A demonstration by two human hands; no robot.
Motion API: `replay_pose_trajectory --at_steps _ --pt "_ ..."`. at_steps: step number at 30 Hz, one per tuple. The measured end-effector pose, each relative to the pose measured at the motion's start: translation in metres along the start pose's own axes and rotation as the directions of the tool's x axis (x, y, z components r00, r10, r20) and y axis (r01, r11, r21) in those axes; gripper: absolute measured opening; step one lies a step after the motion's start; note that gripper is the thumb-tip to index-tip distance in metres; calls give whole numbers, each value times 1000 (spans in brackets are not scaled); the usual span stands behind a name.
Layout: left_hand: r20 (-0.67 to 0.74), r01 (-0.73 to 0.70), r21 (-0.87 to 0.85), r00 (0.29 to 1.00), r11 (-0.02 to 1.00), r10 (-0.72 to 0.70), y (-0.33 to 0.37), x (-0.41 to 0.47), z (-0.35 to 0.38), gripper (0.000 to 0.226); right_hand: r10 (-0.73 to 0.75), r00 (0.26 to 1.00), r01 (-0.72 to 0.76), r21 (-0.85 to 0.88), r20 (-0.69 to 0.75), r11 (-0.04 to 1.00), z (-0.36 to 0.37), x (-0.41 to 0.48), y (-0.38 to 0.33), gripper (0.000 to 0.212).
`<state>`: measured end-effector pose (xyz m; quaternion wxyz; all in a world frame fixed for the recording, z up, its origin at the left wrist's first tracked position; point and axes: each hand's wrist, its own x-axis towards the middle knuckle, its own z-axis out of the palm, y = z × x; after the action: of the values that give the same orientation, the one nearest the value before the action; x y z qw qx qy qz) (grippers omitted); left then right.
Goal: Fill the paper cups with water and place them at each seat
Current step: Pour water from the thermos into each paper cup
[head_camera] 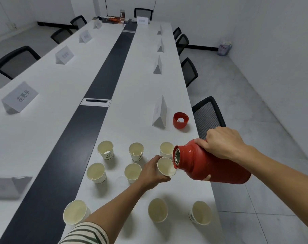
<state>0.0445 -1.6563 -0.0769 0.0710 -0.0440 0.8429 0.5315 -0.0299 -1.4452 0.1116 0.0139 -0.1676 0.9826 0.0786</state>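
My right hand [222, 142] grips a red thermos [211, 164] tipped on its side, its open mouth at the rim of a paper cup [166, 167]. My left hand [152, 172] holds that cup, tilted toward the thermos, just above the white table [135, 106]. Several more paper cups stand around it: one far left [105, 149], one behind my left hand [136, 151], one partly hidden by the thermos mouth [165, 149], and others near the table's front [157, 210]. The thermos's red lid [180, 120] lies upturned farther back by the right edge.
White name tents line both sides of the long table, one [160, 113] right behind the cups. A dark strip [103, 81] with a cable hatch runs down the middle. Black mesh chairs [208, 115] stand along the right edge and left side.
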Motion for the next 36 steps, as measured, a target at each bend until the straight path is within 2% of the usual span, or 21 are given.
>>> replay_pose_trajectory --at_steps 9,14,17,21,26,32,36 --pt "20 10 -4 1000 1000 -10 3 5 6 68 6 1000 -6 17 -15 1000 8 0 11 65" --pt "5 5 -21 1000 1000 -5 10 9 12 72 35 999 -36 155 8 987 38 0 35 73" --pt "-17 25 -30 1000 999 -26 14 15 16 71 49 999 -50 297 9 954 66 -2 54 78" --pt "-48 71 -17 996 997 -72 12 22 27 66 170 985 -141 560 0 816 104 -7 70 74" --pt "-61 150 40 987 988 -147 3 28 47 68 314 946 -265 757 84 597 144 -15 73 70" --pt "-92 229 96 971 969 -220 -10 35 68 66 366 917 -317 846 158 429 177 -18 71 71" --pt "-108 294 118 953 948 -282 -19 36 76 64 357 918 -310 873 172 377 190 -19 68 73"
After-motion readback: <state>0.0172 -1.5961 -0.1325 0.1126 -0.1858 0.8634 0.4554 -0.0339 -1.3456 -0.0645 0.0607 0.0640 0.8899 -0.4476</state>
